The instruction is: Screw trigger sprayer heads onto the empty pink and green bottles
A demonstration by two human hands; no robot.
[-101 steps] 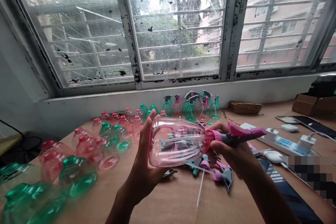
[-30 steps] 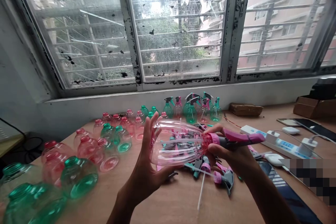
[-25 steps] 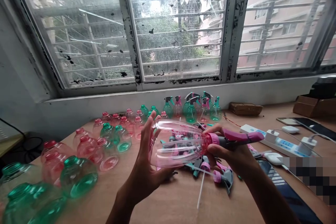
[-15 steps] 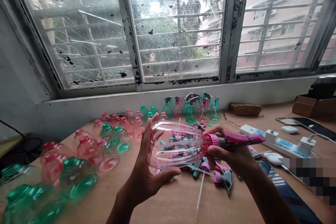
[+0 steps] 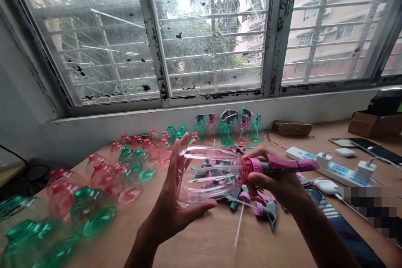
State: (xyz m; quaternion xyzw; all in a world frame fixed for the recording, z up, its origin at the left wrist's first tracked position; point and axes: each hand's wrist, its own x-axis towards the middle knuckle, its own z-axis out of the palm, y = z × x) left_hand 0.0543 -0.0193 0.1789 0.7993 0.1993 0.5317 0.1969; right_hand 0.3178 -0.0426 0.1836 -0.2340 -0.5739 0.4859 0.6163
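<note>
I hold a clear pink spray bottle (image 5: 210,171) sideways above the wooden table (image 5: 207,243). My left hand (image 5: 174,205) cups its base, thumb under and fingers spread up over the bottom. My right hand (image 5: 276,184) is wrapped round the pink collar and the pink-and-grey trigger head (image 5: 289,164) fitted on the neck. Beneath the bottle lies a small pile of loose trigger heads (image 5: 260,208) in pink, teal and grey, one with a white dip tube (image 5: 239,227).
Several empty pink and green bottles (image 5: 94,192) lie at the left. Finished spray bottles (image 5: 232,127) stand under the window. At the right are a white power strip (image 5: 333,167) with chargers, a phone (image 5: 377,150), and cardboard boxes (image 5: 373,123).
The bottle has turned slightly in my hands and my left thumb has shifted under its base. Both hands stay in about the same place.
</note>
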